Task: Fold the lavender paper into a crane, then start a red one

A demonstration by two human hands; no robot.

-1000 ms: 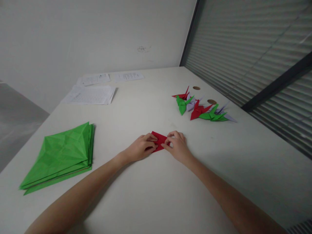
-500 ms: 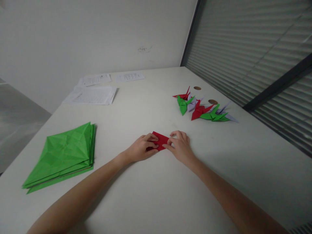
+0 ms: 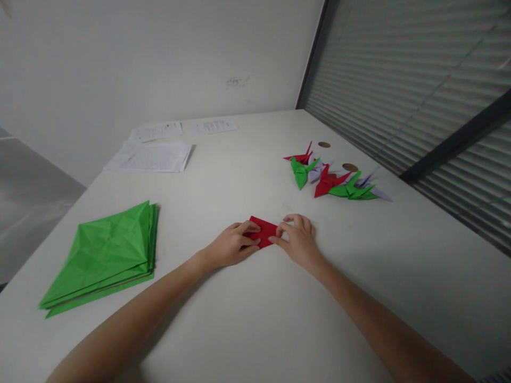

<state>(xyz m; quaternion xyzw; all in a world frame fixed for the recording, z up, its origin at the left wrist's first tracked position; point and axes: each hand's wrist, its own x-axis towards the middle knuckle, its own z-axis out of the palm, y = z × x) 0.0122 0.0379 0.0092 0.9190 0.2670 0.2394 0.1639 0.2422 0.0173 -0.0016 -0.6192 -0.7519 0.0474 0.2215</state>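
Observation:
A small folded piece of red origami paper (image 3: 265, 232) lies on the white table between my two hands. My left hand (image 3: 235, 243) holds its left side, with the thumb and fingers pressed on it. At the right corner, my right hand (image 3: 297, 236) pinches the paper between thumb and index finger, its other fingers curled. The paper's left end is partly hidden under my left fingers. To the left of my left arm sits a stack of creased green paper sheets (image 3: 107, 247).
Several folded paper cranes in green (image 3: 301, 171), red (image 3: 329, 181) and pale purple stand at the right. Printed sheets (image 3: 151, 157) lie at the far left of the table (image 3: 239, 175). Two round holes (image 3: 350, 167) are near the right edge, beside window blinds (image 3: 399, 80).
My right hand has shifted very slightly to the right along the red paper's corner. My left hand stays nearly in place on the paper.

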